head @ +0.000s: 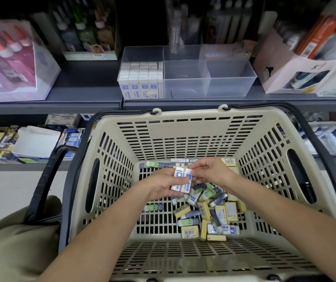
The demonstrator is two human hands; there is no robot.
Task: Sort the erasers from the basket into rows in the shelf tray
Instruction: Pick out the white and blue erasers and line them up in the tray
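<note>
A beige slotted basket [183,123] sits in front of me with a heap of loose erasers [209,212] on its floor: yellow, green-faced and white-and-blue ones. My left hand [161,186] holds two white-and-blue erasers [181,180] side by side above the heap. My right hand [209,171] pinches the top end of the right one of the pair. On the shelf above stands a clear compartment tray [230,86]; its left compartment holds neat rows of white-and-blue erasers [140,82], the other compartments look bare.
The basket's dark handle [43,180] hangs down on the left, over my knee. Glue bottles in a clear box [10,64] stand left of the tray, a pink carton [297,72] right of it. A lower shelf holds boxed stationery [32,143].
</note>
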